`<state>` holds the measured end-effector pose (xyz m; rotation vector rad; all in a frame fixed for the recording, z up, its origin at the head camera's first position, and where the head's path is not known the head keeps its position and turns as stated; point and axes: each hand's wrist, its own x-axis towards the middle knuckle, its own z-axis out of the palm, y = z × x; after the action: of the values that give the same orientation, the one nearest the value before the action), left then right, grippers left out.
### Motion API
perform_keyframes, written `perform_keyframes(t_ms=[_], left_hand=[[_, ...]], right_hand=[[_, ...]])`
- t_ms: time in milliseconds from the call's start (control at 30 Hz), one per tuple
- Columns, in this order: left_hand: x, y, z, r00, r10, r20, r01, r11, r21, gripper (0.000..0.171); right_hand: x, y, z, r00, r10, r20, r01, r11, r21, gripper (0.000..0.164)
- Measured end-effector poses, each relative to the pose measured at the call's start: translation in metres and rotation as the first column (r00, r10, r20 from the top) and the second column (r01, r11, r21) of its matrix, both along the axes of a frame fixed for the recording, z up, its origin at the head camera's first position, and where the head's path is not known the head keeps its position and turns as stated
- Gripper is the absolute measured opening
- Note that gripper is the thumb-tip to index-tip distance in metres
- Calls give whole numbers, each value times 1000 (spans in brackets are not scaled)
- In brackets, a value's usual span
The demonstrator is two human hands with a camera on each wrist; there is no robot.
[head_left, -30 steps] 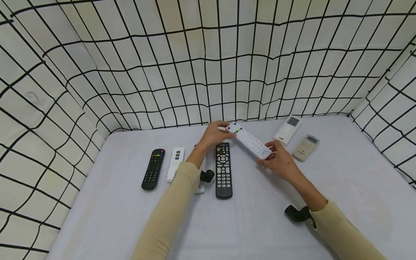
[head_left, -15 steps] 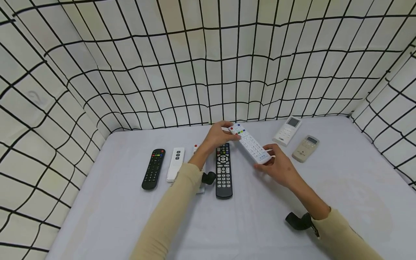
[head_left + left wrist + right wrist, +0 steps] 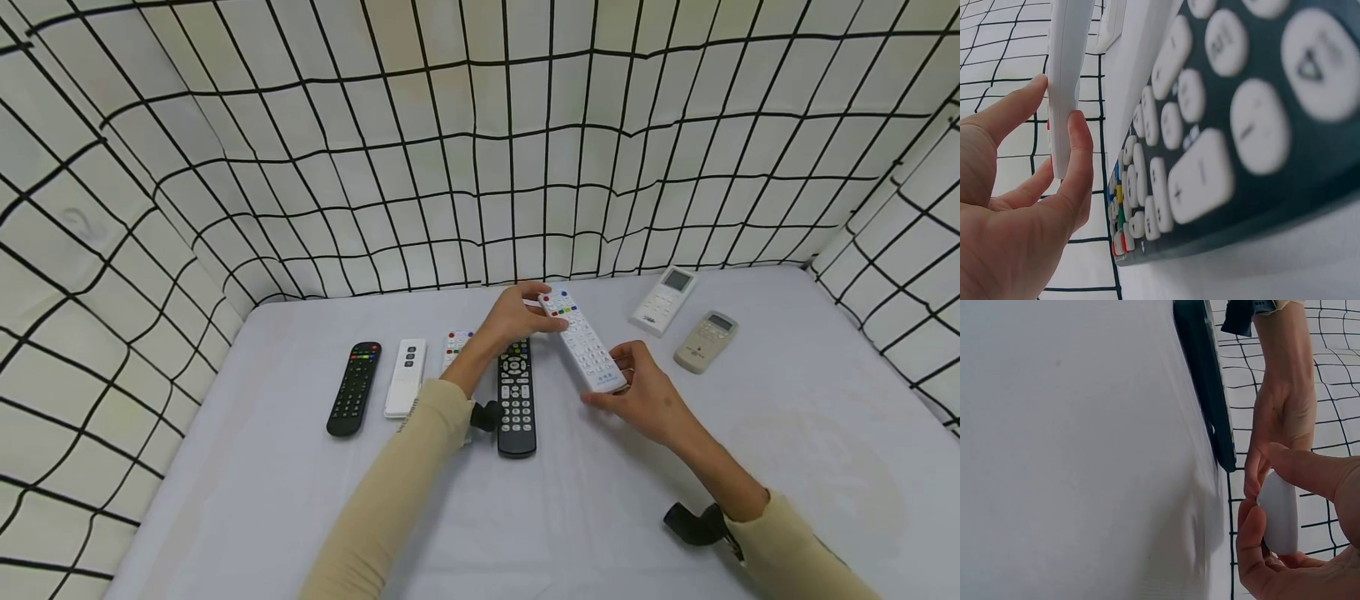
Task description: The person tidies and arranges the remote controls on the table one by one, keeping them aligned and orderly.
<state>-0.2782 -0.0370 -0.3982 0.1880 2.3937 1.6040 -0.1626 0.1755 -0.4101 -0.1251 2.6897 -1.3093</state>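
Both hands hold a white remote control point(image 3: 585, 343) with small coloured buttons at its far end, tilted above the table. My left hand point(image 3: 514, 317) pinches the far end between thumb and fingers; the left wrist view shows the remote point(image 3: 1067, 81) edge-on in that grip. At the near end, my right hand point(image 3: 643, 392) grips it, and its end face point(image 3: 1280, 515) shows between thumb and fingers in the right wrist view. Under the left wrist lies a black remote with pale buttons point(image 3: 516, 408). Beside it, another white remote point(image 3: 456, 343) is mostly hidden by the left forearm.
To the left lie a black remote point(image 3: 354, 389) and a white remote with few buttons point(image 3: 406, 377). At the right are a white remote with a screen point(image 3: 664, 301) and a beige one point(image 3: 706, 342). Black netting point(image 3: 495, 167) bounds the white table point(image 3: 585, 517) behind and at the sides.
Both hands have moved the held white remote slightly right and nearer, turning it more lengthwise. More of the white remote under the left forearm shows. The other remotes have stayed put.
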Motion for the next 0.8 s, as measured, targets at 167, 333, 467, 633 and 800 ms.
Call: perform_keyframes(t_ms=[167, 333, 467, 633, 800], left_hand=[[1, 3, -1, 1000, -15, 2, 15, 1000, -5, 74], [2, 3, 1, 1000, -30, 0, 30, 999, -11, 74], [3, 1, 1, 999, -40, 6, 40, 999, -30, 73], [3, -2, 2, 997, -69, 28, 70, 997, -39, 73], [3, -3, -1, 994, -98, 38, 100, 994, -45, 73]], right_hand=[[4, 0, 0, 1000, 14, 9, -14, 1000, -8, 86], [7, 0, 1, 1000, 24, 11, -23, 1000, -10, 89], [9, -1, 1, 999, 39, 16, -39, 999, -15, 90], [12, -3, 1, 998, 60, 7, -60, 998, -36, 87], [17, -3, 0, 998, 61, -5, -61, 998, -27, 84]])
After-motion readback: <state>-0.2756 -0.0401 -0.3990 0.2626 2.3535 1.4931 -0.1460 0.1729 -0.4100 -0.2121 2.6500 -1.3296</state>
